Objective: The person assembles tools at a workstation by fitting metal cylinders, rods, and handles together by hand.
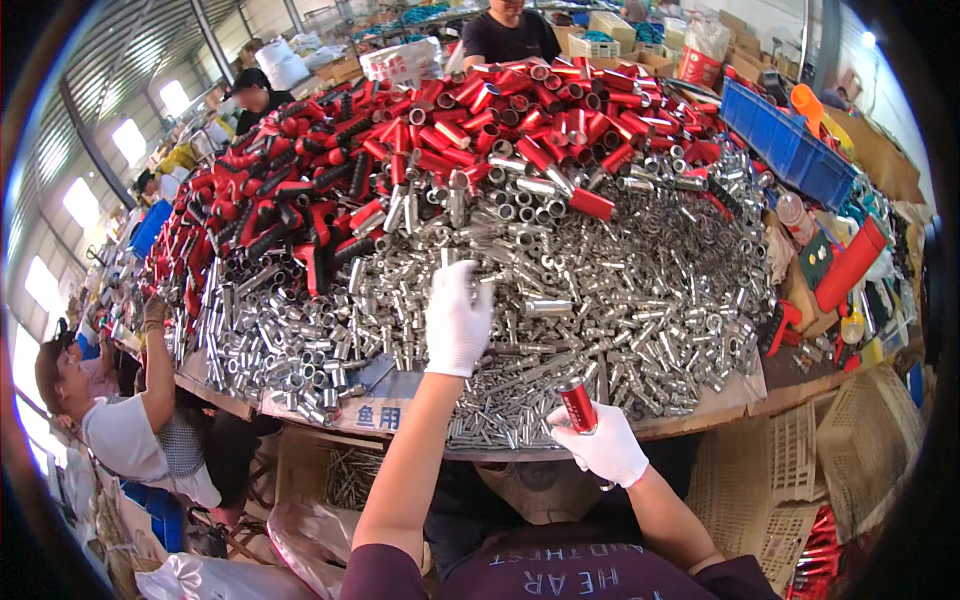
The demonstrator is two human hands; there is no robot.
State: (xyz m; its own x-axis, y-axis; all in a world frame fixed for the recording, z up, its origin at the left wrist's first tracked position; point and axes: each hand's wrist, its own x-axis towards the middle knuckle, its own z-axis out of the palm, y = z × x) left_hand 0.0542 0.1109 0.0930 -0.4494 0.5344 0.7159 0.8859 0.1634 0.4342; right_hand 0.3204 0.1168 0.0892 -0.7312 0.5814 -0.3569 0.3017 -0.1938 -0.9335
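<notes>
Nearest, the person's right hand (603,445), in a white glove, is clenched around a short red tube (578,404) with a silver end, holding it upright just at the near edge of the table (700,412). Further out, the left hand (457,318), also gloved in white, reaches up onto the heap of silver metal tubes (600,300); its fingers press down among the tubes, but whether they grasp one I cannot tell. The silver tubes cover the near half of the table, lying on cardboard sheets. Beyond them a pile of red and black handles (330,170) and more red tubes (560,100) fills the far half. To the right sit a blue crate (785,140) and a large red cylinder (848,266); a beige plastic basket (865,440) stands below the table edge. At the left a co-worker (130,420) reaches up to the table, and another person (510,35) stands at the far side.
</notes>
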